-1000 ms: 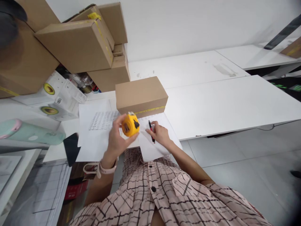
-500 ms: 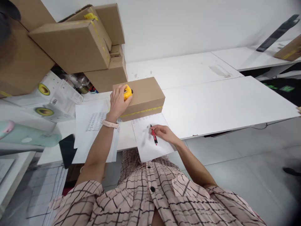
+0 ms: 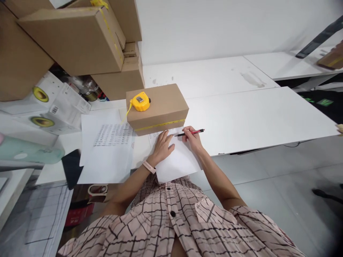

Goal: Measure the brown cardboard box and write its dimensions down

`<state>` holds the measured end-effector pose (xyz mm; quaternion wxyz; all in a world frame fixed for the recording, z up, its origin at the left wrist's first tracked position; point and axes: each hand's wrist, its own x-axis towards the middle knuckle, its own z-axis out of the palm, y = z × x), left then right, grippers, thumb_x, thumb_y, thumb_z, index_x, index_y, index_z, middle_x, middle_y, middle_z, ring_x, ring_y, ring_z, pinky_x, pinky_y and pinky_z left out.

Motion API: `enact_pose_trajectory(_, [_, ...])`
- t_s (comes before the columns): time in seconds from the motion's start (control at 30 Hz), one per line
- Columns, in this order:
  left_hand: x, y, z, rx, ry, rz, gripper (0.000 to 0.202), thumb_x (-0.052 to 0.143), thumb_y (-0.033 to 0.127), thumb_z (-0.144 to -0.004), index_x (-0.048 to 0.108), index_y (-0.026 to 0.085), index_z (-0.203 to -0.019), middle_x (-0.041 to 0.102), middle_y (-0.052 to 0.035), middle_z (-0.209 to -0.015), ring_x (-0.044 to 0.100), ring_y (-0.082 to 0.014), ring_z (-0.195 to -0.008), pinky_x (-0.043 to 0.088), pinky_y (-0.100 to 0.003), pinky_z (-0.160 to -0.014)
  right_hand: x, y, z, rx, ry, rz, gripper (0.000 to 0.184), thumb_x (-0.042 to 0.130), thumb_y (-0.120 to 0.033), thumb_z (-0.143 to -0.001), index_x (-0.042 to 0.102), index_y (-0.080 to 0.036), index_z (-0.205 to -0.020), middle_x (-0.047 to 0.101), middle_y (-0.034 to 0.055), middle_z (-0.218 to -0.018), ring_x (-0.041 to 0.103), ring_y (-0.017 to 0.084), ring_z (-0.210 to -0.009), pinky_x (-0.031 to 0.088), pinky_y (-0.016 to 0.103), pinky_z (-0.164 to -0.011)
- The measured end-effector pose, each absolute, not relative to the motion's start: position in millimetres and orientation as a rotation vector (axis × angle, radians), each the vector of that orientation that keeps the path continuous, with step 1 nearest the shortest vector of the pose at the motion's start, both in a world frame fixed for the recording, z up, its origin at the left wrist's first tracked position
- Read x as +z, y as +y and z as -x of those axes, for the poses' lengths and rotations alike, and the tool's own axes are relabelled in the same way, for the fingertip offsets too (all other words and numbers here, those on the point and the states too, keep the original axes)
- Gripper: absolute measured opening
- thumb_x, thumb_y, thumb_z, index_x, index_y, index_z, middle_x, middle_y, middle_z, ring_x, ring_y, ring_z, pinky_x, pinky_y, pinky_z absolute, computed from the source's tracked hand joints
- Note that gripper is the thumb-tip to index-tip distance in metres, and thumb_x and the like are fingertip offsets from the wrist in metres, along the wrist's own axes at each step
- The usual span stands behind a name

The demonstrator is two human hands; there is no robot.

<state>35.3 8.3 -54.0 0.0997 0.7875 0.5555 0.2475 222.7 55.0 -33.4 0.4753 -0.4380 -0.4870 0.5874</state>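
Pen [image 3: 197, 131] in the right hand [image 3: 193, 140], over a sheet of paper [image 3: 177, 165]

Seen from above, a person in a checked pink shirt [image 3: 150, 214] faces a white tabletop [image 3: 230, 114]. The red and black pen is above the right part of the sheet of paper, slanting, its tip pointing left toward the other hand. Whether the tip touches the paper is too small to tell. The fingers of the right hand are closed around the pen near its tip. The left hand [image 3: 162, 147] lies palm down on the sheet, its fingers extended and grasping nothing; a pale pink band [image 3: 149, 166] circles that wrist. Small writing shows at the sheet's far left corner, and its near end hangs past the tabletop's edge.

Just beyond the sheet stands a closed cardboard box [image 3: 166, 101], a yellow strip running along its front. On the left end of its top rests a yellow tape measure [image 3: 141, 102], a short length of its tape drooping over the box's left edge.

To the left of the box and sheet lie papers with printed columns [image 3: 107, 166]. Farther left are a dark flat object [image 3: 71, 168], a pale green bottle [image 3: 37, 150] and white cartons with avocado pictures [image 3: 60, 114]. Larger cardboard boxes [image 3: 77, 39] are stacked behind them.
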Motion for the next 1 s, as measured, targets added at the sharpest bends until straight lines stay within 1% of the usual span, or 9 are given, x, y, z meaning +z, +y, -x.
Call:
enact_pose_trajectory(0.07, [-57.2, 9.3, -33.6, 0.589, 1.683, -2.327, 0.049, 0.061, 0.03, -0.091, 0.056, 0.015, -0.136, 0.042, -0.0188, -0.158, 0.037, -0.0341, -0.148, 0.028, -0.055, -0.123, -36.1, 66.5, -216.5, 1.594, -1.197, 1.01, 0.042, 0.066, -0.065, -0.082, 0.061, -0.024, -0.088, 0.063, -0.0008, -0.061, 0.059, 0.017, -0.06, 0.05, 0.033, -0.067])
enact_pose_trajectory(0.13, [-56.0, 9.7, -31.6, 0.504, 1.705, -2.342, 0.051, 0.06, 0.033, -0.092, 0.053, 0.017, -0.141, 0.039, -0.0165, -0.161, 0.034, -0.0325, -0.15, 0.024, -0.055, -0.125, -39.9, 76.6, -211.3, 1.637, -1.207, 0.987, 0.046, 0.067, -0.068, -0.08, 0.064, -0.023, -0.088, 0.068, 0.0023, -0.069, 0.063, 0.018, -0.067, 0.052, 0.035, -0.072])
enact_pose_trajectory(0.2, [-54.3, 9.0, -30.7, 0.463, 1.718, -2.358, 0.052, 0.06, 0.034, -0.093, 0.053, 0.018, -0.142, 0.037, -0.0161, -0.163, 0.032, -0.0319, -0.152, 0.022, -0.054, -0.126, -44.1, 84.6, -206.9, 1.541, -1.26, 1.029, 0.045, 0.07, -0.067, -0.079, 0.063, -0.023, -0.081, 0.066, 0.0017, -0.068, 0.059, 0.017, -0.064, 0.05, 0.034, -0.069])
enact_pose_trajectory(0.3, [-53.8, 7.3, -31.3, 0.45, 1.723, -2.374, 0.051, 0.059, 0.035, -0.094, 0.054, 0.016, -0.142, 0.036, -0.0166, -0.163, 0.031, -0.0317, -0.152, 0.022, -0.053, -0.126, -48.8, 92.3, -202.1, 1.345, -1.373, 1.085, 0.042, 0.073, -0.061, -0.079, 0.058, -0.023, -0.072, 0.06, -0.0006, -0.066, 0.051, 0.014, -0.061, 0.043, 0.031, -0.062])
enact_pose_trajectory(0.47, [-54.3, 6.6, -32.1, 0.454, 1.726, -2.379, 0.051, 0.057, 0.036, -0.095, 0.054, 0.016, -0.142, 0.036, -0.016, -0.163, 0.029, -0.0313, -0.153, 0.022, -0.053, -0.126, -50.3, 95.9, -199.5, 1.241, -1.486, 1.041, 0.029, 0.072, -0.048, -0.08, 0.059, -0.022, -0.084, 0.058, -0.0022, -0.071, 0.049, 0.014, -0.064, 0.04, 0.03, -0.063])
enact_pose_trajectory(0.6, [-53.5, 6.7, -32.0, 0.458, 1.725, -2.369, 0.051, 0.057, 0.035, -0.095, 0.054, 0.017, -0.143, 0.035, -0.0152, -0.164, 0.031, -0.0315, -0.153, 0.021, -0.053, -0.126, -53.3, 98.1, -197.3, 1.199, -1.477, 1.083, 0.027, 0.07, -0.042, -0.08, 0.054, -0.022, -0.073, 0.055, -0.0023, -0.066, 0.047, 0.013, -0.062, 0.039, 0.03, -0.061])
enact_pose_trajectory(0.7, [-53.4, 6.7, -31.7, 0.464, 1.723, -2.373, 0.051, 0.057, 0.035, -0.095, 0.054, 0.017, -0.143, 0.035, -0.0153, -0.164, 0.03, -0.0312, -0.153, 0.022, -0.053, -0.126, -57.5, 102.1, -194.0, 1.099, -1.424, 1.098, 0.029, 0.069, -0.037, -0.079, 0.048, -0.023, -0.065, 0.049, -0.0037, -0.062, 0.043, 0.012, -0.059, 0.036, 0.029, -0.059])
enact_pose_trajectory(0.8, [-53.6, 6.9, -31.5, 0.464, 1.721, -2.374, 0.05, 0.057, 0.035, -0.095, 0.054, 0.017, -0.142, 0.036, -0.0153, -0.164, 0.03, -0.031, -0.153, 0.022, -0.053, -0.126, -61.1, 105.0, -191.6, 1.037, -1.425, 1.102, 0.029, 0.067, -0.035, -0.077, 0.046, -0.023, -0.062, 0.047, -0.004, -0.062, 0.041, 0.012, -0.059, 0.035, 0.029, -0.059])
enact_pose_trajectory(1.0, [-55.4, 7.3, -30.6, 0.48, 1.712, -2.38, 0.05, 0.056, 0.035, -0.095, 0.054, 0.017, -0.142, 0.036, -0.0149, -0.164, 0.03, -0.0308, -0.153, 0.022, -0.053, -0.126, -63.9, 104.0, -190.6, 1.046, -1.469, 1.132, 0.029, 0.066, -0.038, -0.078, 0.045, -0.024, -0.064, 0.049, -0.0037, -0.06, 0.042, 0.012, -0.057, 0.036, 0.029, -0.058])
